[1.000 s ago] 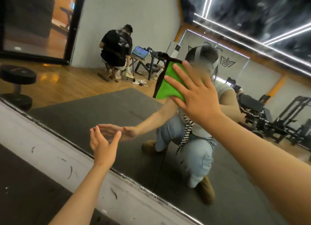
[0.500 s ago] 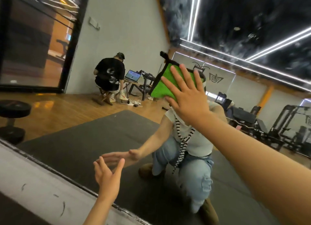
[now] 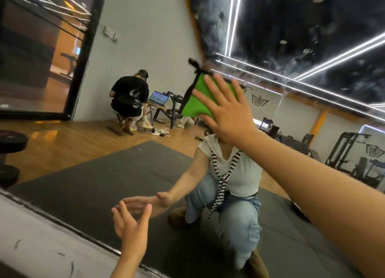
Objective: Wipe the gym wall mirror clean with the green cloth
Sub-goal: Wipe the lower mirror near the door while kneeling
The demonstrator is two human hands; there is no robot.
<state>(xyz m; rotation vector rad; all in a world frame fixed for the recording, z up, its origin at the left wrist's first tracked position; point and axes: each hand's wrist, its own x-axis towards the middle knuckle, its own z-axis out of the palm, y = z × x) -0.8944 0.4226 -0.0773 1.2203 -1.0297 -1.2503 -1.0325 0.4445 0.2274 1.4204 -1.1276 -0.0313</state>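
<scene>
Mirror: glass, glossy, highly reflective. Green cloth: soft textile, matt, fine nap, w/ black edge trim. Wall strip below the glass: white painted finish, matt, rough, w/ dark scuff marks. In reflection: floor is wood, varnished, semi-gloss w/ light glare; mat is dark grey, matt, smooth, approx. rubber-like.

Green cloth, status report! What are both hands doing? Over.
Right hand flat, pressing green cloth on mirror. Left hand open, lower down, holding nothing. Nothing blocking the cloth.
</scene>
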